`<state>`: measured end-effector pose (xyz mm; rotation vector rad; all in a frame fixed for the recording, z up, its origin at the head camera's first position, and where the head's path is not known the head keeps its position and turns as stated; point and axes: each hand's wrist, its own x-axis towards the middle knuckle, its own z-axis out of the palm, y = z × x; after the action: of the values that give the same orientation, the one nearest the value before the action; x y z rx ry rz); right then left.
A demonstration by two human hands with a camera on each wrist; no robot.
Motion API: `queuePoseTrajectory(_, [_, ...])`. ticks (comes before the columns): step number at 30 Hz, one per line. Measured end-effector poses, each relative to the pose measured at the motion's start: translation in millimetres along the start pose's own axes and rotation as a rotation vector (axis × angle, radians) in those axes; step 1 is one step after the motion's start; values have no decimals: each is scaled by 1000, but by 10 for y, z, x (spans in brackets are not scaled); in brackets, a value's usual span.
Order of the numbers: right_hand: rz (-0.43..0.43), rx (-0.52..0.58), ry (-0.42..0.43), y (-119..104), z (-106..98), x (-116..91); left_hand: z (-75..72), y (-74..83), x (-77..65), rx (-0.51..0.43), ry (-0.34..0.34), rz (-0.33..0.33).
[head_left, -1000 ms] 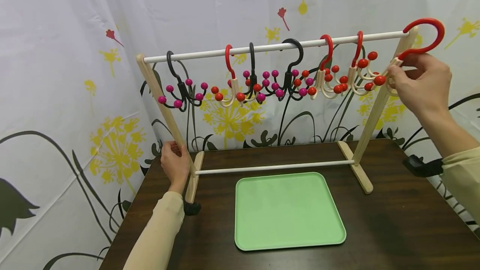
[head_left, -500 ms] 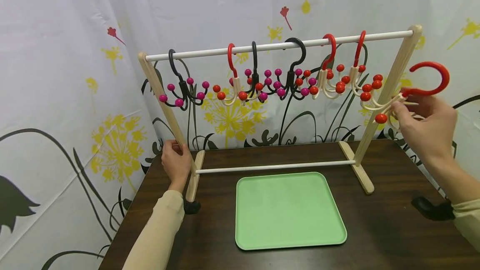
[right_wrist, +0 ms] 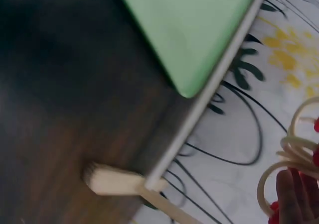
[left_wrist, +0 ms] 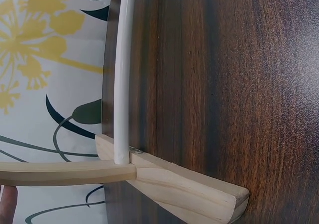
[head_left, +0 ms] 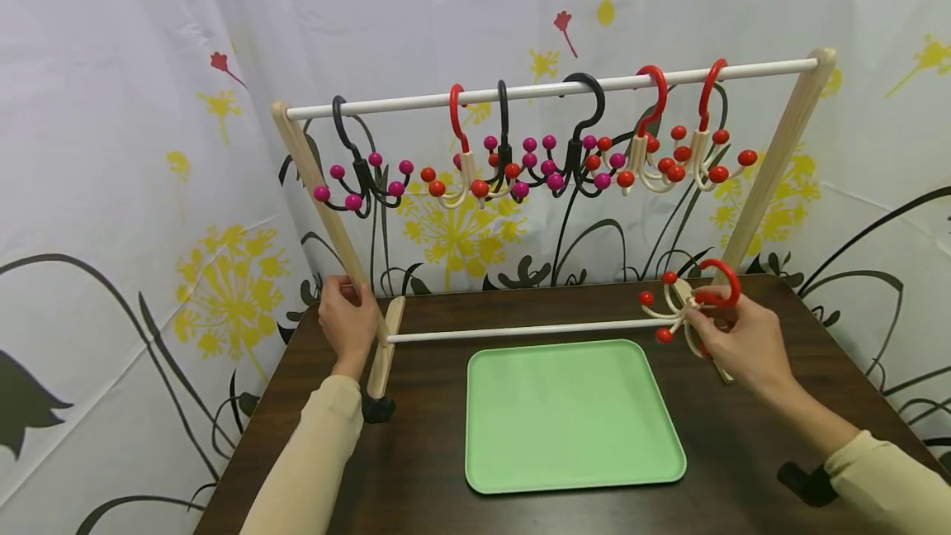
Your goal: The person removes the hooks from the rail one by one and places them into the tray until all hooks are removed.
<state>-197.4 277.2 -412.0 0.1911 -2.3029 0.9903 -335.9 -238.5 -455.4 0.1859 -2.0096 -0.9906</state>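
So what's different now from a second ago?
The right hand has carried the red-hooked hanger down from near the top rail's right end, then leftward toward the tray. The left hand still grips the left post; six other hangers still hang, and the tray hasn't moved.

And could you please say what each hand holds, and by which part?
The right hand holds a red-hooked cream hanger with red balls by its neck; the left hand holds the left pale wooden post, low down.

Curtain (head_left: 446,7): white, creased; yellow, red and dark plant print (head_left: 230,283)
Tabletop (head_left: 423,456): dark brown wood grain, pale sheen
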Motion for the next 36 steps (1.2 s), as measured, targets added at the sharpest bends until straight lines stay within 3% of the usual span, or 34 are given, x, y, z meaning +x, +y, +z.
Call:
queuePoseTrajectory(5, [23, -28, -108, 180, 318, -145, -4, -7, -1, 0, 6, 10])
queuePoseTrajectory(15, [93, -35, -200, 406, 817, -359, -15, 0, 0, -6, 5, 13])
queuePoseTrajectory(36, [202, -105, -230, 267, 1077, -426, 25, -41, -12, -2, 6, 51])
